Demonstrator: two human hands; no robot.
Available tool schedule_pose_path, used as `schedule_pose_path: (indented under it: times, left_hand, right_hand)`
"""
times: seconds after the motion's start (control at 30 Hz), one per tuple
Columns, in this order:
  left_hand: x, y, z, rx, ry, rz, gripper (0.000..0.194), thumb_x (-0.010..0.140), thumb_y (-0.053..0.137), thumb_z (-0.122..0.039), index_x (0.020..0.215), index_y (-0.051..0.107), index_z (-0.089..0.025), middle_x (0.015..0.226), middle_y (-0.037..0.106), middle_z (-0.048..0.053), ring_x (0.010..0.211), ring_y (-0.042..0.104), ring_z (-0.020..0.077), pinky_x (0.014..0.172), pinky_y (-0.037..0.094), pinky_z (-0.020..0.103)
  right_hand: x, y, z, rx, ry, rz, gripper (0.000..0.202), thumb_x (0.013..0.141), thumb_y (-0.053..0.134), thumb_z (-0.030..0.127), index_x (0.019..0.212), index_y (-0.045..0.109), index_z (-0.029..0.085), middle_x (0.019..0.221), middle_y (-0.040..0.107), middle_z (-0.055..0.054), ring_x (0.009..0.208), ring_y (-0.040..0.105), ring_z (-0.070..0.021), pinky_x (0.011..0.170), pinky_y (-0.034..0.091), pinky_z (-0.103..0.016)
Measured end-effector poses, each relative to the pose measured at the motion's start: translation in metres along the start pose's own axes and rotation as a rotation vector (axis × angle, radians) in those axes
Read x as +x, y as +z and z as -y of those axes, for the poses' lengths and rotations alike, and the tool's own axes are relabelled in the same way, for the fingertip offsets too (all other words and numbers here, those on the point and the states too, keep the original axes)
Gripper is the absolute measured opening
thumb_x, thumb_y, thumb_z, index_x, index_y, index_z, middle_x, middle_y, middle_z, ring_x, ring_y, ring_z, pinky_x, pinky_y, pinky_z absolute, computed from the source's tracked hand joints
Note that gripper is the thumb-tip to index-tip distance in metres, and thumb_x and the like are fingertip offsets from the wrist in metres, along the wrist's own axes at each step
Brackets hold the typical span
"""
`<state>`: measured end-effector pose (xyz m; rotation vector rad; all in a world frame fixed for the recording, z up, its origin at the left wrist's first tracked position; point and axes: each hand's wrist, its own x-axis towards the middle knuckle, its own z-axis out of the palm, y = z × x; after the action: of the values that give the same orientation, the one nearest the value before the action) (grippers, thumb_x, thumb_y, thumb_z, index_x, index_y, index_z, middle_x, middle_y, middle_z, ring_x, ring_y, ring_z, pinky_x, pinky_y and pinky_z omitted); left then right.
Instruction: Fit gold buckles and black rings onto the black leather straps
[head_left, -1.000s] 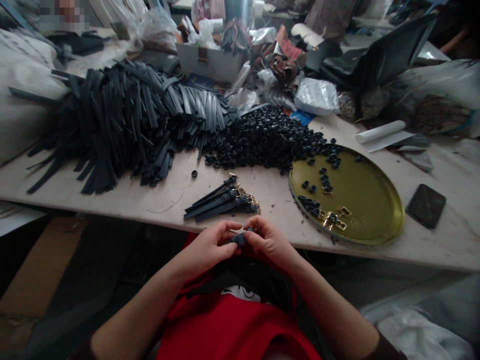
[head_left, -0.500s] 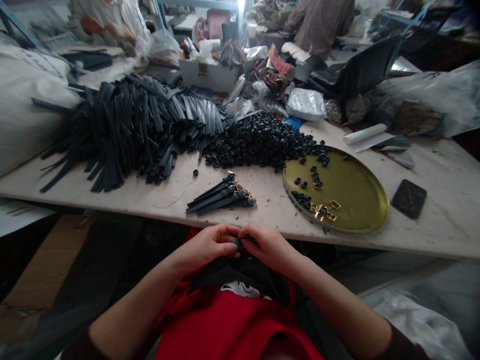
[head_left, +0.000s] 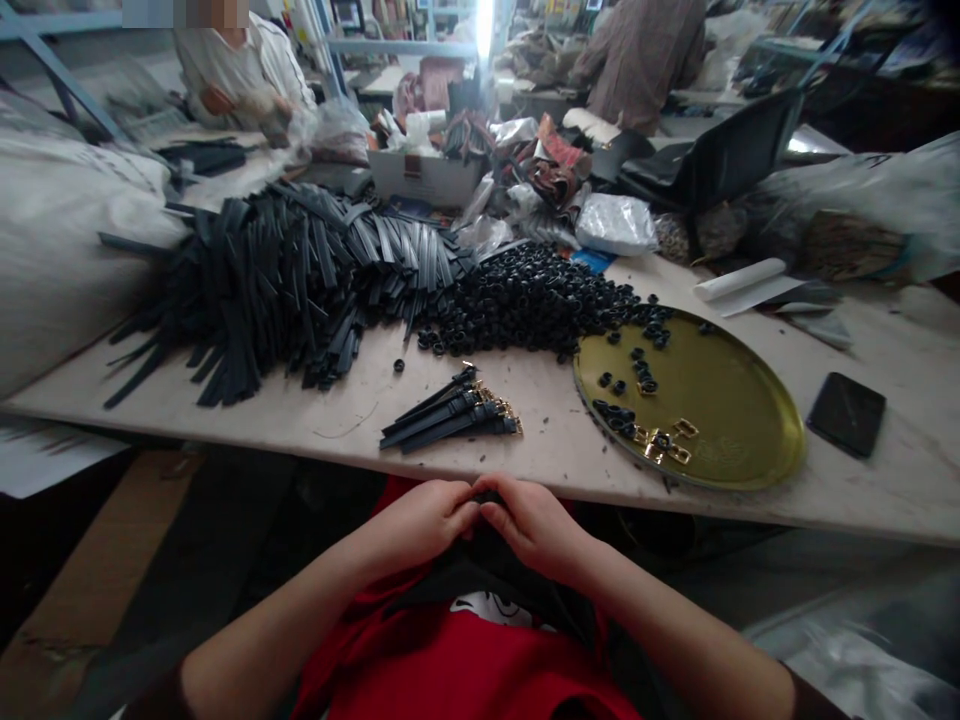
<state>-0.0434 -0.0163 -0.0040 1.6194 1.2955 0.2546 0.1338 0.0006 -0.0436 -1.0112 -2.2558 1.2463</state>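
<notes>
My left hand and my right hand meet in front of my lap, just below the table's front edge. The fingers of both are curled together around a small dark piece, mostly hidden between them. Beyond my hands, a fan of black straps with gold buckles lies on the table. To its right, an olive-gold round tray holds gold buckles and small black loops. Behind the straps is a heap of black loops.
A large pile of black strips covers the left of the table, beside a white sack. A dark phone lies right of the tray. Farther back are a box, a black chair and two people.
The view has tilted up slightly. My fingers have closed further over the small dark piece, which showed between them before.
</notes>
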Motion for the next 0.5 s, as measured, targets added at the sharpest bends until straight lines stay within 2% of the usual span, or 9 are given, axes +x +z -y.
schedule_pose_path:
  times: [0.07,0.17,0.27,0.33,0.4,0.5]
  left_hand:
    - [0.012,-0.01,0.001,0.139,0.066,-0.075,0.031,0.084,0.038,-0.034,0.082,0.065,-0.018,0.079,0.067,0.005,0.072,0.059,0.0181,0.064,0.042,0.025]
    - [0.032,-0.03,0.013,0.415,0.076,-0.289,0.031,0.083,0.042,-0.035,0.1,0.061,-0.018,0.097,0.065,0.009,0.09,0.058,0.0227,0.079,0.042,0.031]
    - [0.047,-0.044,0.037,0.647,0.04,-0.448,0.056,0.073,0.057,-0.035,0.123,0.044,-0.012,0.123,0.051,0.017,0.111,0.047,0.0285,0.095,0.035,0.038]
    - [0.052,-0.048,0.053,0.715,0.013,-0.447,0.065,0.071,0.058,-0.033,0.128,0.037,-0.009,0.131,0.043,0.019,0.117,0.042,0.0302,0.098,0.033,0.04]
    - [0.055,-0.05,0.063,0.73,0.003,-0.421,0.062,0.073,0.055,-0.03,0.127,0.037,-0.009,0.129,0.044,0.019,0.115,0.044,0.0291,0.097,0.035,0.039]
    - [0.056,-0.051,0.06,0.754,0.009,-0.382,0.049,0.079,0.045,-0.02,0.126,0.037,-0.008,0.12,0.051,0.018,0.109,0.05,0.0256,0.092,0.039,0.037]
  right_hand:
    - [0.014,-0.004,-0.004,0.005,0.011,-0.07,0.027,0.087,0.037,0.034,0.107,0.051,0.022,0.089,0.063,-0.006,0.08,0.058,-0.02,0.069,0.042,-0.031]
    - [0.044,-0.013,-0.017,-0.134,0.035,-0.282,0.034,0.086,0.04,0.039,0.112,0.051,0.019,0.099,0.062,-0.011,0.089,0.056,-0.0238,0.078,0.042,-0.036]
    - [0.073,-0.016,-0.036,-0.251,0.052,-0.455,0.05,0.081,0.047,0.046,0.12,0.046,0.015,0.118,0.053,-0.016,0.108,0.048,-0.029,0.092,0.035,-0.044]
    - [0.087,-0.011,-0.047,-0.244,0.068,-0.482,0.054,0.082,0.045,0.047,0.123,0.045,0.012,0.123,0.05,-0.017,0.114,0.044,-0.0293,0.097,0.031,-0.046]
    - [0.094,-0.001,-0.052,-0.197,0.07,-0.482,0.053,0.084,0.041,0.046,0.123,0.044,0.01,0.123,0.049,-0.018,0.116,0.042,-0.0278,0.099,0.03,-0.046]
    - [0.1,0.013,-0.052,-0.106,0.051,-0.512,0.049,0.087,0.038,0.041,0.125,0.042,0.012,0.127,0.047,-0.016,0.119,0.04,-0.0252,0.101,0.029,-0.044]
